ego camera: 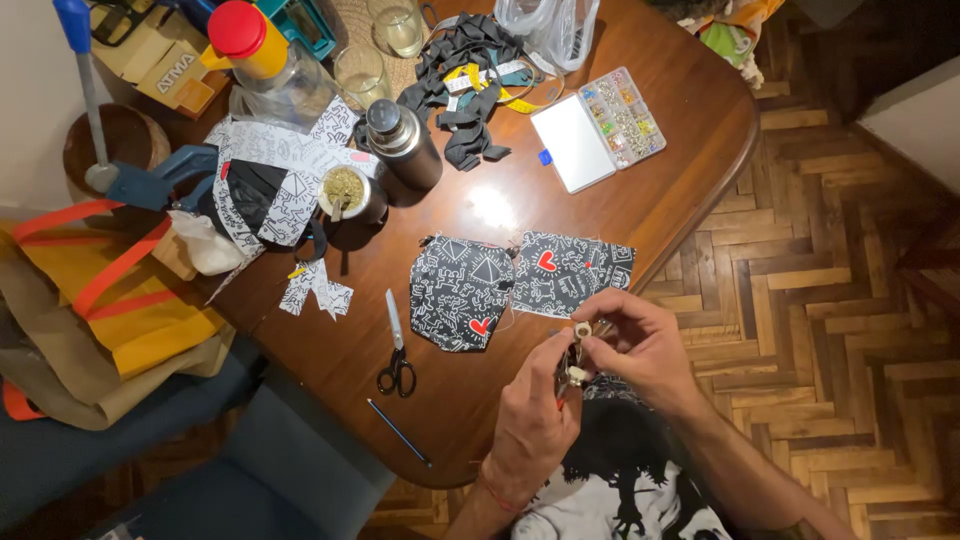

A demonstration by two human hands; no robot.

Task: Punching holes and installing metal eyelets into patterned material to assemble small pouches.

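Note:
My left hand (535, 405) grips a small plier-like metal tool (570, 372) near the table's front edge. My right hand (635, 340) pinches a small white ring-shaped piece (582, 329) at the tool's tip. Just beyond the hands lie two black fabric pieces with white line drawings and red hearts: a curved one (460, 290) and a rectangular one (572, 272). Both hands hover above the wooden table (480, 210), over my lap.
Black-handled scissors (397, 350) and a dark pencil (398, 432) lie left of my hands. Farther back stand a metal flask (403, 143), a cup with green herbs (348, 192), an open bead box (598, 128), black straps (465, 75), glasses and printed fabric scraps (318, 290). An orange-strapped bag (110, 300) sits left.

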